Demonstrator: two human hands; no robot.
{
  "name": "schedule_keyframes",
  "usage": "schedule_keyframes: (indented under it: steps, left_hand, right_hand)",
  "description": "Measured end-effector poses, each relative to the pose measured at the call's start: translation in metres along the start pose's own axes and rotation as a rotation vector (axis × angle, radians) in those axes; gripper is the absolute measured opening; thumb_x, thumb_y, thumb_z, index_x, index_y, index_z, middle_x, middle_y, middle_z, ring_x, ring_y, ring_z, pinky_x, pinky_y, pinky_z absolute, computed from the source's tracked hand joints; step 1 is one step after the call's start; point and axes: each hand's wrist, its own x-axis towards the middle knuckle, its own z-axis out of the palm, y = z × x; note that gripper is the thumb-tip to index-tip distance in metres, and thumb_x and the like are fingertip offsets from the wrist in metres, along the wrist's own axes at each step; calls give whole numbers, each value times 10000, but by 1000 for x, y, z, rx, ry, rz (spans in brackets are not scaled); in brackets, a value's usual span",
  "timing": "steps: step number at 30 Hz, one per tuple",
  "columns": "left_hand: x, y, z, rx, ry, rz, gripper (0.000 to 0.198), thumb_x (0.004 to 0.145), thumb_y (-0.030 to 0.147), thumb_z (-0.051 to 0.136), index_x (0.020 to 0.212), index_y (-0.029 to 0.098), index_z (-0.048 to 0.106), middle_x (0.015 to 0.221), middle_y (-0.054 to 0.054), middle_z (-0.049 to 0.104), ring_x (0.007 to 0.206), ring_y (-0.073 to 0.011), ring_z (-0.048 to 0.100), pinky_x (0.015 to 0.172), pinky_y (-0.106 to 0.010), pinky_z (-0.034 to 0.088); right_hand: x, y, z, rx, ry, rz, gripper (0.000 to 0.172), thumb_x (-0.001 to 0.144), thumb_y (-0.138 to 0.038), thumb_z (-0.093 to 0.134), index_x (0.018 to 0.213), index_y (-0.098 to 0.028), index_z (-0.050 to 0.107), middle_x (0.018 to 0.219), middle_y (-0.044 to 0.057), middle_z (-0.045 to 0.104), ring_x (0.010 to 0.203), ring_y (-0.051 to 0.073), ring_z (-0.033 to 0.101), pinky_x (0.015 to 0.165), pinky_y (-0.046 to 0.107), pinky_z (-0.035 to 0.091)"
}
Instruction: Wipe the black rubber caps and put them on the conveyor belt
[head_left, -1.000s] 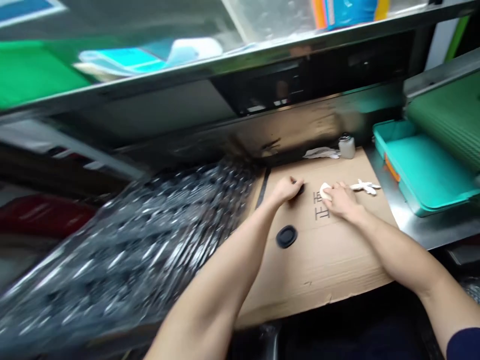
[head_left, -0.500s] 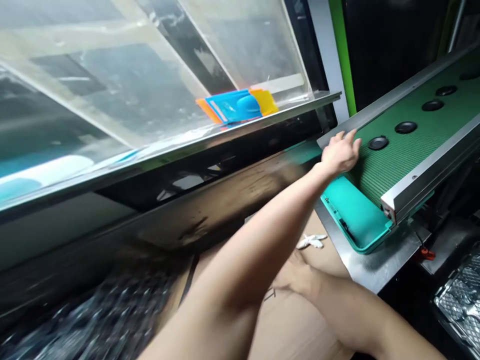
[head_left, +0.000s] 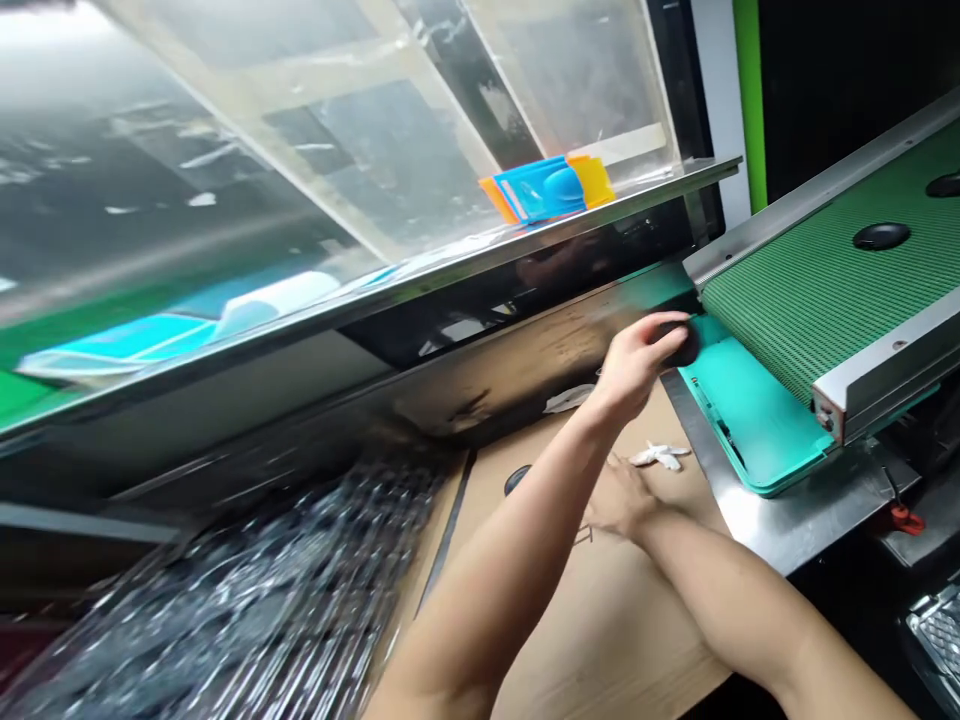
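Note:
My left hand (head_left: 637, 362) is closed round a black round part (head_left: 681, 345), held just off the lower end of the green conveyor belt (head_left: 795, 300), above the teal tray (head_left: 750, 420). Two more black round parts (head_left: 881, 236) lie further up the belt. My right hand (head_left: 619, 500) rests on the cardboard sheet (head_left: 600, 620), with its fingers hidden behind my left forearm. Another black round part (head_left: 517, 478) lies on the cardboard, half hidden by that forearm. A small white scrap (head_left: 660, 457) lies beside my right hand.
A blurred stack of shiny plastic blister trays (head_left: 247, 600) fills the lower left. A metal shelf edge (head_left: 525, 240) runs overhead, carrying blue and orange plastic pieces (head_left: 547, 190) and a clear panel. The steel bench edge (head_left: 780, 520) lies at right.
My left hand went from the cardboard up to the belt, closed on a black round part and drew it back off the belt's end. My right hand stayed on the cardboard.

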Motion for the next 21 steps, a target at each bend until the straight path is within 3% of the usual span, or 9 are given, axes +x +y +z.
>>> schedule_keyframes:
  steps: [4, 7, 10, 13, 15, 19, 21]
  left_hand:
    - [-101, -46, -120, -259, 393, -218, 222, 816, 203, 772, 1017, 215, 678, 1160, -57, 768, 953, -204, 754, 878, -385, 633]
    - [-152, -84, -163, -310, 536, -269, 168, 842, 152, 716, 1007, 168, 689, 1094, -87, 785, 889, -201, 768, 846, -360, 636]
    - [-172, -114, -169, -424, 616, -280, 125, 849, 92, 660, 964, 138, 673, 1038, -97, 788, 858, -197, 769, 869, -387, 632]
    - [-174, -130, -159, -577, 629, -278, 100, 864, 67, 629, 919, 148, 650, 943, -68, 780, 874, -189, 764, 954, -441, 614]
    - [-173, -131, -153, -689, 571, -244, 53, 926, 156, 635, 965, 161, 670, 961, -69, 778, 972, -204, 761, 1032, -452, 584]
    - [-173, -124, -152, -880, 467, -292, 464, 1072, 485, 428, 1127, 126, 718, 1144, -167, 773, 1205, -285, 710, 1104, -439, 542]
    - [-173, -121, -154, -919, 490, -326, 539, 1098, 485, 329, 1150, 117, 719, 1157, -170, 775, 1220, -276, 707, 1113, -420, 535]
  right_hand:
    - [-3, 0, 0, -94, 26, 13, 333, 961, -324, 538, 1191, -151, 704, 1212, 195, 676, 1180, 346, 585, 958, 452, 513]
    - [-3, 2, -4, -115, 99, 45, 333, 996, -310, 506, 1232, -169, 693, 1179, 162, 689, 1156, 306, 589, 987, 417, 494]
    - [3, 8, -6, -66, 277, 117, 401, 1004, -331, 526, 1341, -161, 662, 1207, 170, 679, 1158, 306, 581, 1041, 426, 469]
    - [7, 9, -2, 28, 401, 60, 475, 1006, -365, 553, 1411, -134, 640, 1245, 182, 668, 1186, 303, 579, 1075, 417, 460]
    - [5, 3, 5, 53, 398, -4, 464, 1001, -368, 572, 1389, -133, 669, 1233, 175, 674, 1180, 296, 584, 1084, 409, 460]
    - [-3, -17, 17, -5, 287, -136, 373, 978, -335, 601, 1303, -207, 733, 1218, 131, 671, 1122, 277, 582, 1044, 394, 480]
    - [-2, -23, 16, -53, 252, -165, 374, 988, -331, 588, 1320, -229, 726, 1256, 122, 658, 1117, 273, 571, 1021, 388, 486]
